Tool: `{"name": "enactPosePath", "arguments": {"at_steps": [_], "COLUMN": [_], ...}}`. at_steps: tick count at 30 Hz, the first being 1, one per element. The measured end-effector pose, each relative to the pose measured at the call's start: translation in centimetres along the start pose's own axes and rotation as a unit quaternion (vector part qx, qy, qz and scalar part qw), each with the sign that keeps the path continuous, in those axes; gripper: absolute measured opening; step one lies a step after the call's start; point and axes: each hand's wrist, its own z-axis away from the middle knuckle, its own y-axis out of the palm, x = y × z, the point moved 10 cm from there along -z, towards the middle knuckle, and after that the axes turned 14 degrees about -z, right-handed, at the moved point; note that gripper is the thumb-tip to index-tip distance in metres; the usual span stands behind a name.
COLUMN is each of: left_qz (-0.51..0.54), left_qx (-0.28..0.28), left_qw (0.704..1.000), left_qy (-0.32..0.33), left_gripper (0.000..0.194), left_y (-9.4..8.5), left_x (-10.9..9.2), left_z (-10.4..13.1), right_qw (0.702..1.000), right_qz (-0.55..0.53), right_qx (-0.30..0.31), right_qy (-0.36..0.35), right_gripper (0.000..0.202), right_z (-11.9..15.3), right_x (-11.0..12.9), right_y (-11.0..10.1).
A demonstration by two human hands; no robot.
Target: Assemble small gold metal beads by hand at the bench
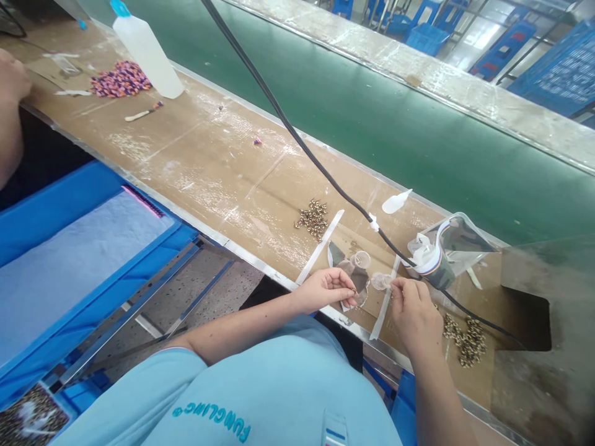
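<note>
My left hand [328,290] is over the near edge of the bench, thumb and fingertips pinched on a tiny bronze-coloured piece [354,291]. Just to the right, my right hand [417,314] has its fingers closed at the edge of a small clear plastic cup [381,281], apparently gripping its rim. Behind my left fingertips, a second clear cup [361,259] rests on a torn grey sheet [346,263]. One pile of small bronze pieces [312,219] lies beyond my left hand; another bronze pile [466,339] is right of my right wrist.
A black cable [288,124] hangs across the bench. A clear pouch [430,263] and small white bottle [396,202] lie at the right. Farther left are a large bottle [147,56], a purple-orange pile [121,79] and another person's arm [10,111]. Behind runs a green belt [372,124].
</note>
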Motion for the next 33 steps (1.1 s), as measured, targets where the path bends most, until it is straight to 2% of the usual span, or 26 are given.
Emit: {"name": "enactPosePath", "arguments": {"at_steps": [4, 8, 12, 16, 24, 33], "left_qz": [0.001, 0.015, 0.029, 0.033, 0.035, 0.03], "left_qx": [0.001, 0.008, 0.016, 0.019, 0.028, 0.026], "left_qw": [1.0, 1.0, 0.999, 0.999, 0.999, 0.999], "left_qy": [-0.001, 0.01, 0.007, -0.009, -0.024, -0.014], "left_gripper": [0.043, 0.043, 0.043, 0.044, 0.045, 0.043], "left_y": [-0.1, -0.1, -0.1, 0.0, 0.1, 0.1], "left_x": [0.1, 0.1, 0.2, 0.2, 0.4, 0.4], "left_z": [-0.1, -0.3, -0.4, -0.2, -0.1, -0.3], "right_qw": [1.0, 0.99, 0.961, 0.931, 0.913, 0.925], "right_qz": [-0.024, -0.139, -0.271, -0.355, -0.391, -0.365], "right_qx": [-0.011, -0.019, 0.01, 0.046, 0.069, 0.067], "right_qy": [0.007, 0.014, 0.048, 0.074, 0.092, 0.076], "right_gripper": [0.036, 0.028, 0.023, 0.023, 0.022, 0.022], "right_z": [-0.1, 0.2, 1.0, 1.7, 1.5, 1.7], "right_x": [0.0, 0.5, 1.4, 2.7, 3.4, 3.6], "right_y": [-0.7, -1.3, 0.0, 2.1, 3.4, 3.4]}}
